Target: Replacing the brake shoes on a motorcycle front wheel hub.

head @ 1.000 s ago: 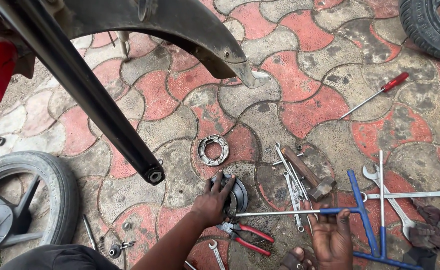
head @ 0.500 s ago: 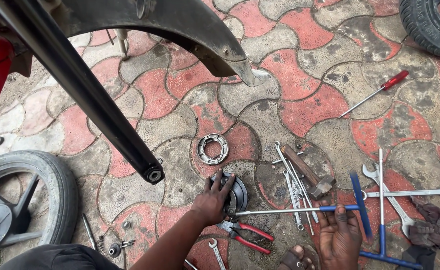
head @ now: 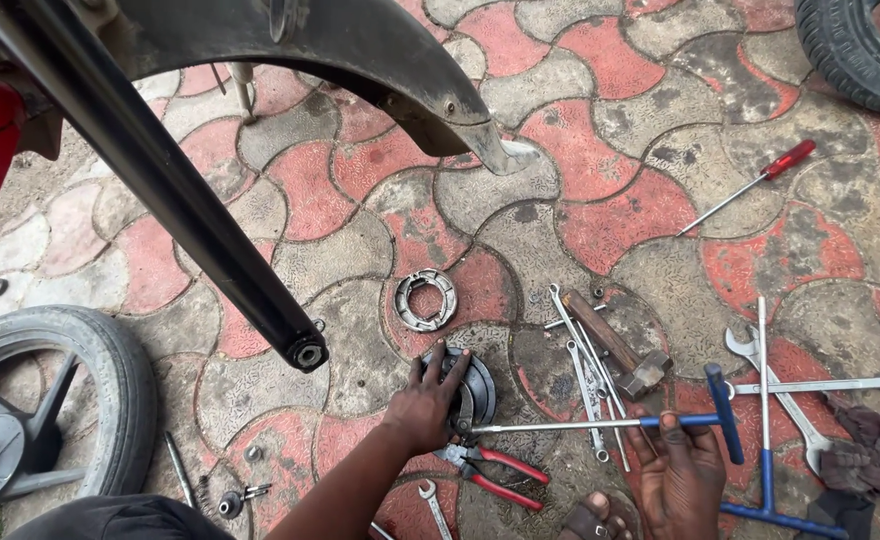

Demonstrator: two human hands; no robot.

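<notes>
Head view: left hand (head: 422, 402) clamps the round brake drum plate (head: 472, 388); right hand (head: 682, 478) grips the blue T-handle wrench (head: 600, 424), its tip at the plate; loosening seems underway; steady turning needed next.

Outdoor ground of interlocking red and grey paving blocks (head: 600, 215), dusty, oil-stained, flat daylight

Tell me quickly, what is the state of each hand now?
Left hand: closed over the round dark metal brake plate on the paving.
Right hand: closed on the long blue-handled T-shaped metal wrench, which reaches to the plate.
</notes>
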